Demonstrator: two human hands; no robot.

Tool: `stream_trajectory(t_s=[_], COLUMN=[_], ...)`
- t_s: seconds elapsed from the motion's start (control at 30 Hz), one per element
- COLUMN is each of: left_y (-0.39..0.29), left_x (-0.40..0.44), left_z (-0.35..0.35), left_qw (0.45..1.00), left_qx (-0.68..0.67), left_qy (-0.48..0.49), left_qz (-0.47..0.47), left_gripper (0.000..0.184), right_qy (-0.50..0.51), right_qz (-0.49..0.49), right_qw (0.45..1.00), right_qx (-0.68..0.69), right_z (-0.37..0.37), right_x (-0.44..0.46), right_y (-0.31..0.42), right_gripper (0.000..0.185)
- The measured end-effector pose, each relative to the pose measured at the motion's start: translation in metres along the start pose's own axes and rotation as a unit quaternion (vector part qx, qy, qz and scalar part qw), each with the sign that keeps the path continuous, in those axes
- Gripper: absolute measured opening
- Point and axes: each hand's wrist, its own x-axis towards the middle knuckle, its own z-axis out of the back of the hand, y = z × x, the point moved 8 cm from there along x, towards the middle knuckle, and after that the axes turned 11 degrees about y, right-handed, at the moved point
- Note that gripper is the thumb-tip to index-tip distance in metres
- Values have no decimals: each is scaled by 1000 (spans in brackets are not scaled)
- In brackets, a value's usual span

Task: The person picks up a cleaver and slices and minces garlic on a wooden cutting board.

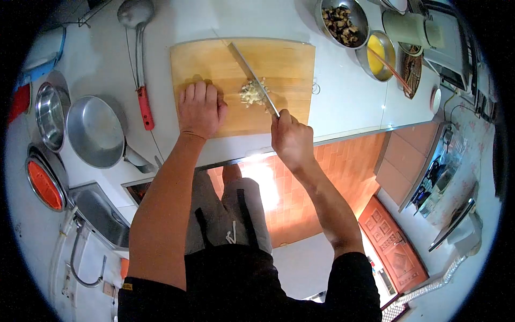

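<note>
The right hand (292,138) grips a knife (252,78) near the board's (209,59) near right corner, its blade slanting across pale bits (250,94) mid-board. The left hand (201,112), finger curl unclear, rests by the left edge, likely steadying. Two bowls (326,37) stand beyond the far right corner, apparently clearing room.

White glare on the orange floor (343,166), soft countertop (206,19) shadows, fisheye curvature, black corners.

Food pieces (251,93) on cutting board (201,61); ladle (140,61) left of board; saucepan (95,133) left of ladle; chopsticks (397,77) in bowl (390,46), right.
</note>
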Motion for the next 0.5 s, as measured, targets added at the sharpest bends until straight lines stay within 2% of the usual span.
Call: stream_trajectory(t_s=[0.07,0.13,0.23,0.37,0.43,0.5], left_y=[-1,1,0,2,5,7], left_x=[0,0,-3,0,-1,-2], left_z=[2,-4,-4,-2,-9,-6], left_qw=[1000,1000,1000,1000,999,1000], left_qx=[-5,-5,-10,-8,13,7], left_qy=[-7,11,4,-4,29,4], left_qz=[1,6,4,15,21,14], left_gripper=[22,23,24,25,26,26], right_qy=[-4,72,129,108,81,53], right_qz=[0,-15,-48,-56,-57,-41], right_qw=[1000,997,990,992,993,996], right_qx=[-5,-3,5,-30,-63,-59], right_z=[5,15,43,32,3,-10], right_x=[1,6,9,7,4,4], right_y=[1,7,25,32,17,14], right_gripper=[23,13,12,11,21,22])
